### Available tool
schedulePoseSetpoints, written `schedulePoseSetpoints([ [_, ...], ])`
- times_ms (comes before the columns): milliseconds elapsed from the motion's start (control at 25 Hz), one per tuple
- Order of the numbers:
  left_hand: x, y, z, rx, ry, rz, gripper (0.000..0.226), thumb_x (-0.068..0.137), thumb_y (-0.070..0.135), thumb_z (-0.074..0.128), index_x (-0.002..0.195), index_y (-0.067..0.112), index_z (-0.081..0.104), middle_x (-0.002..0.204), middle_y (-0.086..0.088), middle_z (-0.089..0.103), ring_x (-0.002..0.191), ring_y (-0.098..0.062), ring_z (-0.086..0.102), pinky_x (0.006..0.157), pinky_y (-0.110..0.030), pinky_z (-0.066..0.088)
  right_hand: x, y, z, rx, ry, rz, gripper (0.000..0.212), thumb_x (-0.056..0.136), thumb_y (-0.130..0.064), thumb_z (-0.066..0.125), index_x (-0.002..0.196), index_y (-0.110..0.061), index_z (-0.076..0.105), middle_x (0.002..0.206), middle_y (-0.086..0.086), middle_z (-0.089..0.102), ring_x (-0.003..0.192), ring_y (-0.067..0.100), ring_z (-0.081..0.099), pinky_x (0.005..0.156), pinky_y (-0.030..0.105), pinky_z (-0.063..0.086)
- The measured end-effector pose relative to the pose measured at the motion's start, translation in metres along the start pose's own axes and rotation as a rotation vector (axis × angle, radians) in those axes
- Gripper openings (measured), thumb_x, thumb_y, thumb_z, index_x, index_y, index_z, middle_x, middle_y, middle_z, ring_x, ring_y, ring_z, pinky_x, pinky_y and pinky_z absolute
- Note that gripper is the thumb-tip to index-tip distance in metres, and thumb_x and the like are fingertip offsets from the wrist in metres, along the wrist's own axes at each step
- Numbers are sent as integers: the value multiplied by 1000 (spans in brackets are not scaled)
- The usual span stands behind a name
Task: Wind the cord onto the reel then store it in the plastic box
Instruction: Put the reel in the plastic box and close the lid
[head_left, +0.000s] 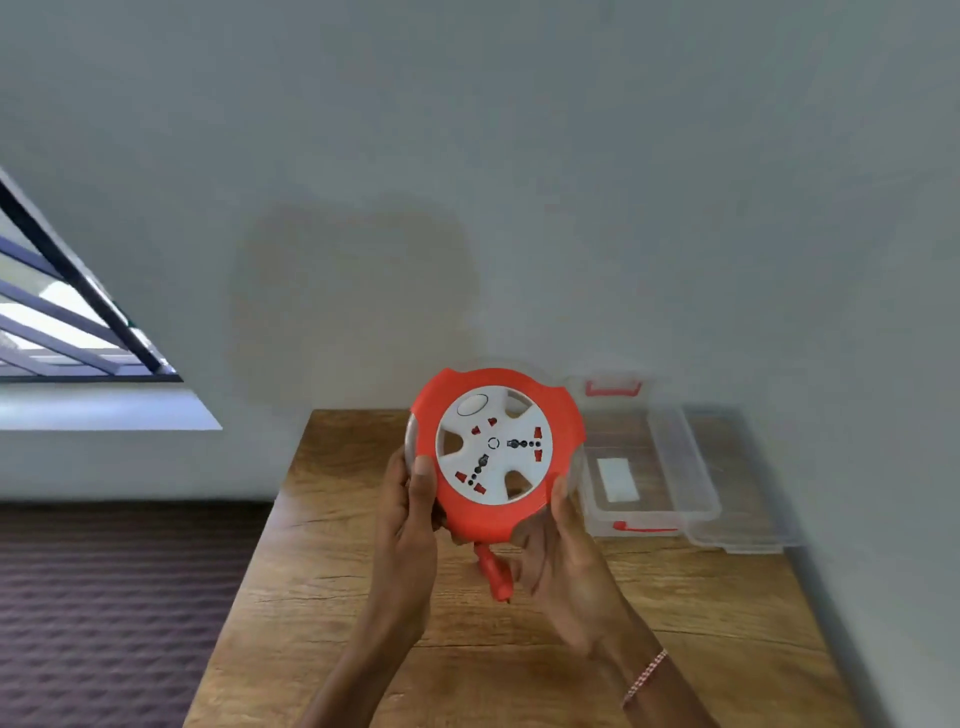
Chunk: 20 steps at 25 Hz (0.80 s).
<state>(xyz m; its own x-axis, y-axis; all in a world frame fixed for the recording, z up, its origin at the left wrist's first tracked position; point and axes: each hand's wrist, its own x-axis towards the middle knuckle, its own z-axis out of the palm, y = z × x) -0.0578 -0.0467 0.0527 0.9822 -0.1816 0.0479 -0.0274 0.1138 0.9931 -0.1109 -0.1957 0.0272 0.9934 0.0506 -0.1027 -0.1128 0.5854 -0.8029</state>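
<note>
I hold a round orange reel with a white socket face upright above the wooden table, its face turned toward me. My left hand grips its lower left rim, thumb on the front. My right hand grips the lower right rim. An orange plug hangs just below the reel between my palms; no loose cord shows. The clear plastic box lies open on the table to the right of the reel, with orange latches and a white label inside.
The box's clear lid rests against its right side near the table's right edge. A grey wall stands right behind the table. A window is at the left, and a dark patterned surface lies below the table's left edge.
</note>
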Motion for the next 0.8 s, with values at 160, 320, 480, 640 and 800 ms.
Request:
schedulePoseSetpoints([
  [160,12,54,9,15,-65,-31,32,101,60,48,130,54,63,119,13,75,104,-2,71,77,-24,62,-16,-53,25,13,145,68,55,95,-63,58,141,-33,56,141,23,60,116,39,65,73,42,61],
  [320,23,63,16,53,-146,-72,46,97,69,50,140,53,55,125,11,73,113,-11,72,77,-31,65,-17,-80,28,-88,301,39,52,91,-57,70,135,-31,61,128,13,71,112,33,71,73,42,62],
  [480,37,54,30,149,-239,-111,43,93,77,49,130,55,58,114,7,77,92,-19,78,66,-34,65,-19,-84,17,-108,422,13,52,87,-54,76,133,-34,63,125,9,73,112,31,72,68,31,60],
  [640,67,36,47,184,-339,-186,57,103,70,36,113,27,72,92,-11,79,75,-23,77,63,-30,62,-24,-85,-11,-3,517,-18,42,89,-45,79,128,-33,67,128,9,72,118,32,69,81,38,63],
  [800,119,2,77,238,-378,-279,37,110,47,46,111,28,78,98,-10,82,76,-20,76,66,-30,63,-31,-81,-46,99,655,-61,58,85,-42,83,136,-27,61,131,11,70,119,35,68,79,39,63],
])
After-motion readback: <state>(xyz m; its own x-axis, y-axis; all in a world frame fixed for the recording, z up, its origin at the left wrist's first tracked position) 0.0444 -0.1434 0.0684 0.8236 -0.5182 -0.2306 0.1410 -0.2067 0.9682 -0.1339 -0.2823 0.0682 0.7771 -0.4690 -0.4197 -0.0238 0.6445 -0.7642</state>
